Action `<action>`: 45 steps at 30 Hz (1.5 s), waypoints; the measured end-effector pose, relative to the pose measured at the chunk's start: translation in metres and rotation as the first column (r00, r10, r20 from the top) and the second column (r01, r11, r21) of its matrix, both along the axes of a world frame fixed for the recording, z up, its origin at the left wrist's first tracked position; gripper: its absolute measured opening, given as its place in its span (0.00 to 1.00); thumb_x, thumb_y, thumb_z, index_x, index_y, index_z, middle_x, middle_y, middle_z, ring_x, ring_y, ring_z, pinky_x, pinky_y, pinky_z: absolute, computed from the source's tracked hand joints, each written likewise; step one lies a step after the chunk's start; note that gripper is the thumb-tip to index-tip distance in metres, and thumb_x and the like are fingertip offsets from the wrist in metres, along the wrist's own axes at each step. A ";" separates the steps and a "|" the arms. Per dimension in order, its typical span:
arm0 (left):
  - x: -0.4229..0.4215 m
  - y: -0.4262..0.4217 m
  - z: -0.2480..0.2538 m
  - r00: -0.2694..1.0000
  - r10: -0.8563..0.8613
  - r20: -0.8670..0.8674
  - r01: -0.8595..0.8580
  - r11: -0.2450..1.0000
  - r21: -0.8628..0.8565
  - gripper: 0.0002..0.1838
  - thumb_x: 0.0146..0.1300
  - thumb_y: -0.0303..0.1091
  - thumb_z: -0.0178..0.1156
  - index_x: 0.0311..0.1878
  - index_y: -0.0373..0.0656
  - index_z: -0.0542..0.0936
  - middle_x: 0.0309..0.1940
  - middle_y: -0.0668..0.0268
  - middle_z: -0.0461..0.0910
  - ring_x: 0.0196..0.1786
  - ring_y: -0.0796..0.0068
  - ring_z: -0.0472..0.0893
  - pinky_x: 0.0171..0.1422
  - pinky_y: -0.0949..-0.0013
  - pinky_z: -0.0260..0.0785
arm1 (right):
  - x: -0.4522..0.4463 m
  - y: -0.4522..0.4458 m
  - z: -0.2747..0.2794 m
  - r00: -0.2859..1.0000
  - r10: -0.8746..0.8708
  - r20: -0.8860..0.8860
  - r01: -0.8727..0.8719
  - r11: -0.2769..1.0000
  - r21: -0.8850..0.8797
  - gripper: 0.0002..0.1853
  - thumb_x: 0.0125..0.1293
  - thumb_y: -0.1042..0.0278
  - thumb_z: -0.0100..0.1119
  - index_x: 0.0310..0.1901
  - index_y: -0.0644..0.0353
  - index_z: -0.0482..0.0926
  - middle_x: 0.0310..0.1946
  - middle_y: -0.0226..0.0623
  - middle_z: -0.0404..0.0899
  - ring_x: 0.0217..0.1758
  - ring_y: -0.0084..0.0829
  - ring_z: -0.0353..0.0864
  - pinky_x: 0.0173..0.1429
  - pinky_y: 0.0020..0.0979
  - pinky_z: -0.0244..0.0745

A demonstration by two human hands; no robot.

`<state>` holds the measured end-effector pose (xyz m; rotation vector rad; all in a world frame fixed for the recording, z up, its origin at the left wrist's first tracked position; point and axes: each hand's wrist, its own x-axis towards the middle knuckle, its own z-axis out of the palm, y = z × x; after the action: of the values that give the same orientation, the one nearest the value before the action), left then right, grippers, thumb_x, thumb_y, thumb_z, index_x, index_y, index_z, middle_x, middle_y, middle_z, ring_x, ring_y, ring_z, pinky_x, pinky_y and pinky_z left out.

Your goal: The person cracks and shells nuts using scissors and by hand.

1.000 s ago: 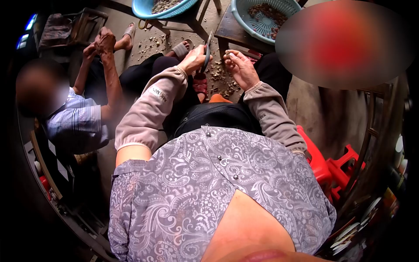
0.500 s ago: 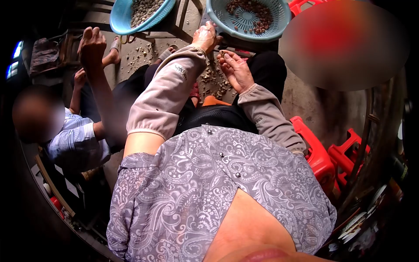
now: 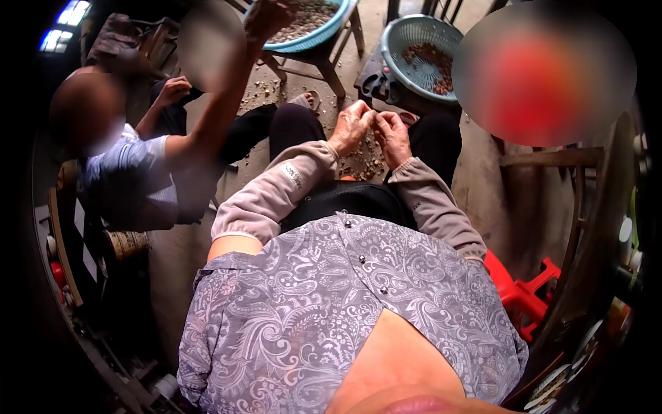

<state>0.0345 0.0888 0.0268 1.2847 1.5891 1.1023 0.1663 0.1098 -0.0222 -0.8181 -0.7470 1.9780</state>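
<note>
Over my lap, my left hand (image 3: 350, 128) and my right hand (image 3: 394, 140) meet at the fingertips. Both are closed in a pinch around what looks like a small nut, mostly hidden by the fingers. Just beyond them, a black object (image 3: 376, 87) of a kind I cannot make out lies on a low bench. Beside it stands a blue-green plastic basket (image 3: 388, 56) holding reddish-brown kernels. Broken shells (image 3: 362, 164) litter the floor below my hands.
At the upper left a blue basket (image 3: 314, 44) of pale nuts rests on a wooden stool (image 3: 324, 67). A co-worker's raised hand (image 3: 270, 21) is beside that basket. Red plastic stools (image 3: 517, 290) stand at my right, near a wooden chair (image 3: 552, 159).
My left hand has come back from the bench by the basket to meet my right hand. The co-worker's raised arm now reaches up towards the blue basket. My view has shifted.
</note>
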 end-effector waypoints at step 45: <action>-0.062 -0.029 -0.082 0.487 0.268 0.831 0.346 0.814 -0.466 0.13 0.60 0.33 0.59 0.20 0.44 0.70 0.15 0.71 0.68 0.15 0.83 0.66 0.16 0.79 0.53 | -0.035 -0.005 0.000 0.709 0.393 0.585 -0.572 0.806 0.152 0.06 0.67 0.69 0.55 0.40 0.59 0.70 0.25 0.23 0.75 0.24 0.13 0.68 0.26 0.16 0.61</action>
<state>-0.0275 0.0593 -0.0548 0.1790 0.9106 0.8738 0.1313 0.1046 -0.0223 -1.0527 -1.7363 1.9946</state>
